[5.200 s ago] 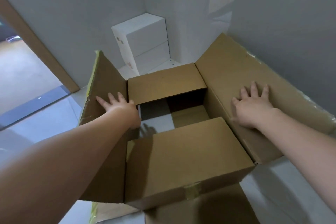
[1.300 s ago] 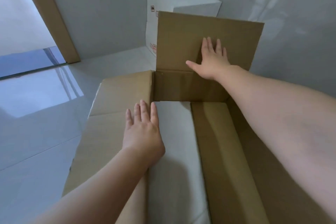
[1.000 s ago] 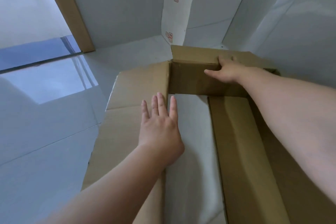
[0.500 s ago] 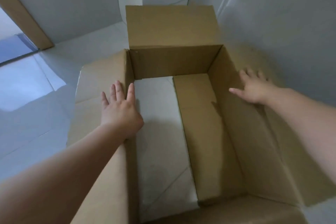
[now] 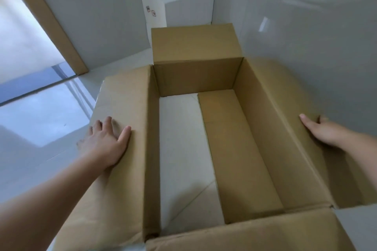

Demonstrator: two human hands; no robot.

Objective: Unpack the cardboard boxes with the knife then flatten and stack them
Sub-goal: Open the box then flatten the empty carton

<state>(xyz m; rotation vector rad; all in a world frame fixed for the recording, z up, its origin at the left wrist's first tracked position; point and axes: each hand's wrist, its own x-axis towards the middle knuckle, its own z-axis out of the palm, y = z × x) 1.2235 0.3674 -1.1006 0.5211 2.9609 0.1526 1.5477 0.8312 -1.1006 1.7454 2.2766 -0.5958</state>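
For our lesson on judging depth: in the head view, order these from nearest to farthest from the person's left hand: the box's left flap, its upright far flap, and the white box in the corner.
1. Brown cardboard left flap, under the left hand.
2. Upright brown far flap, ahead and right.
3. White cardboard box, in the far corner.

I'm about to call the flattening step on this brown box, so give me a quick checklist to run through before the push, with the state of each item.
1. Box emptied: ok. Inside the cardboard box only the floor and one bottom flap show.
2. Bottom opened: partly ok. The floor shows through the left half; the right bottom flap lies across the rest.
3. Top flaps out of the way: ok. The far flap stands up and the side flaps are folded outward.
4. Left hand placed: ok. It lies flat on the left flap.
5. Right hand placed: ok. Its fingers wrap the right flap's edge.
6. Knife clear: cannot tell. None is in view.
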